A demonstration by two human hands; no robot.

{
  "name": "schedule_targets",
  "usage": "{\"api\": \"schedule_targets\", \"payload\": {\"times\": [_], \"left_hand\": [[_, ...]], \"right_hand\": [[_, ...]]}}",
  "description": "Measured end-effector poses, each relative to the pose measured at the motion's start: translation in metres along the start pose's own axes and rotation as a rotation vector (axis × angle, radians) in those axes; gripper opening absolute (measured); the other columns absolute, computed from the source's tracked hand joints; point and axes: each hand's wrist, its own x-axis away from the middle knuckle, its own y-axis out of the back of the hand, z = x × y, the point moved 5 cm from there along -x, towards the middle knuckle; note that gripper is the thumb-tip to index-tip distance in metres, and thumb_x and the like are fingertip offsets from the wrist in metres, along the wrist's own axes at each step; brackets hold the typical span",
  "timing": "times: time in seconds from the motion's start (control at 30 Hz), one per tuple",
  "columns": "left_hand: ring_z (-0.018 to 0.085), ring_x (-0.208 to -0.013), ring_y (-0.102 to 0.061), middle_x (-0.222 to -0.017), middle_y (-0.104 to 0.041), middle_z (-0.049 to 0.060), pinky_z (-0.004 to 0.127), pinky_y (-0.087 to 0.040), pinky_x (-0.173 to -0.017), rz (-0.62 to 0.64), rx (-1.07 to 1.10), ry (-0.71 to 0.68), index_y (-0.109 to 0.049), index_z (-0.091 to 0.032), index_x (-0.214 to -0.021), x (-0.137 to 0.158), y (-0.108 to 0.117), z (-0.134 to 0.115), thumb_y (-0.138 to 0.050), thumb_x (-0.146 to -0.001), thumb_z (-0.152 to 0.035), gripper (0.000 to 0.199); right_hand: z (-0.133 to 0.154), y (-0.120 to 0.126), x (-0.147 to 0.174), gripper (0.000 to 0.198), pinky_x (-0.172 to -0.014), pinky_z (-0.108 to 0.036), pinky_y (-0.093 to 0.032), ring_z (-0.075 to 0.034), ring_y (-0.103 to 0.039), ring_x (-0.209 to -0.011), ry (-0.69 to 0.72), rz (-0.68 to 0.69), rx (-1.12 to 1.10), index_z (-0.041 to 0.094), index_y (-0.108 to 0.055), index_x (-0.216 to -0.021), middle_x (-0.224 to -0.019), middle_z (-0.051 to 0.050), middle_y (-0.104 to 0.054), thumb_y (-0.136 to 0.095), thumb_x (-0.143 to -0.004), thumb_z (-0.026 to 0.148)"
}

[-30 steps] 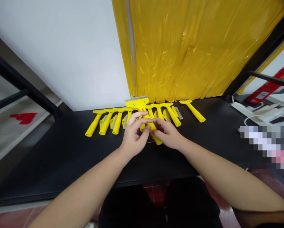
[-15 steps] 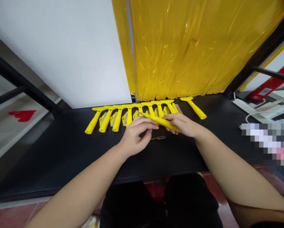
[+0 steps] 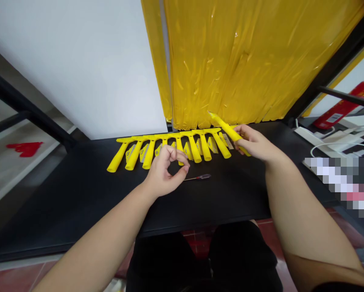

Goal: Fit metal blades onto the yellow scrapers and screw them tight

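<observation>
My right hand (image 3: 255, 142) grips a yellow scraper (image 3: 227, 129) by its handle, blade end raised up and to the left, over the right end of a row of several yellow scrapers (image 3: 170, 147) lying on the black table (image 3: 78, 194). My left hand (image 3: 165, 172) hovers in front of the row's middle, fingers curled loosely with thumb and forefinger nearly touching, nothing visible in it. A small red-handled screwdriver (image 3: 200, 177) lies on the table just right of my left hand.
A yellow plastic sheet (image 3: 245, 61) hangs behind the row against a white wall. A white power strip with cables (image 3: 324, 140) and a red box (image 3: 346, 106) sit at the far right. A black frame bar (image 3: 26, 107) runs at the left.
My right hand carried the scraper away from my left hand, up and to the right end of the row. My left hand let go of it and stayed near the middle.
</observation>
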Motion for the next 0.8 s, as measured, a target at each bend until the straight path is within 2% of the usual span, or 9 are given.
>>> {"api": "schedule_targets", "payload": {"times": [0.1,0.17,0.27,0.43,0.6,0.7,0.8], "left_hand": [[0.024,-0.105,-0.066,-0.093,-0.076,0.005,0.045,-0.048,-0.097,0.007,-0.039,0.038,-0.032,-0.026,-0.088,-0.003,0.005,0.001,-0.062,-0.097,-0.014,0.033],[0.023,-0.097,-0.063,-0.095,-0.072,0.006,0.043,-0.047,-0.091,0.009,-0.092,0.039,-0.035,-0.025,-0.081,-0.006,0.009,0.0,-0.059,-0.099,-0.019,0.03],[0.021,-0.084,-0.053,-0.09,-0.059,0.006,0.039,-0.043,-0.08,0.026,-0.178,0.034,-0.045,-0.022,-0.074,-0.007,0.012,0.0,-0.057,-0.1,-0.024,0.029],[0.017,-0.071,-0.046,-0.074,-0.049,0.001,0.033,-0.037,-0.068,0.07,-0.144,0.05,-0.044,-0.022,-0.073,-0.003,0.01,0.005,-0.057,-0.102,-0.026,0.031],[0.013,-0.061,-0.044,-0.071,-0.05,-0.004,0.028,-0.037,-0.062,0.173,-0.11,0.156,-0.048,-0.023,-0.095,0.003,0.003,0.011,-0.055,-0.104,-0.027,0.012],[0.012,-0.059,-0.046,-0.068,-0.051,-0.007,0.027,-0.038,-0.063,0.256,-0.18,0.109,-0.049,-0.024,-0.098,0.002,-0.002,0.008,-0.056,-0.103,-0.023,0.009],[0.012,-0.061,-0.048,-0.069,-0.053,-0.006,0.027,-0.039,-0.064,0.274,-0.241,0.065,-0.05,-0.023,-0.094,0.0,-0.004,0.006,-0.058,-0.101,-0.021,0.011]], "right_hand": [[-0.032,0.028,-0.011,0.034,-0.055,-0.03,-0.048,-0.017,-0.06,-0.055,-0.21,-0.188,0.244,0.02,-0.06,-0.114,-0.071,0.0,-0.065,-0.066,-0.081,0.024],[-0.043,0.034,-0.017,0.03,-0.063,-0.032,-0.051,-0.02,-0.066,-0.065,-0.253,-0.239,0.425,0.018,-0.066,-0.11,-0.078,-0.005,-0.07,-0.069,-0.081,0.026],[-0.045,0.029,-0.021,0.029,-0.074,-0.035,-0.052,-0.025,-0.069,-0.08,-0.272,-0.281,0.618,0.018,-0.072,-0.108,-0.089,-0.009,-0.074,-0.071,-0.082,0.029],[-0.042,0.018,-0.02,0.039,-0.077,-0.037,-0.052,-0.028,-0.07,-0.085,-0.31,-0.335,0.665,0.021,-0.067,-0.122,-0.099,-0.012,-0.075,-0.07,-0.084,0.033],[-0.044,0.013,-0.021,0.032,-0.084,-0.039,-0.052,-0.031,-0.071,-0.093,-0.268,-0.299,0.696,0.026,-0.066,-0.121,-0.108,-0.013,-0.075,-0.065,-0.09,0.034],[-0.046,0.01,-0.023,0.029,-0.089,-0.04,-0.053,-0.031,-0.072,-0.099,-0.24,-0.295,0.711,0.026,-0.069,-0.119,-0.112,-0.013,-0.076,-0.066,-0.09,0.031],[-0.05,0.01,-0.026,0.033,-0.094,-0.042,-0.054,-0.032,-0.072,-0.106,-0.239,-0.308,0.72,0.025,-0.071,-0.122,-0.118,-0.014,-0.076,-0.067,-0.09,0.031]]}}
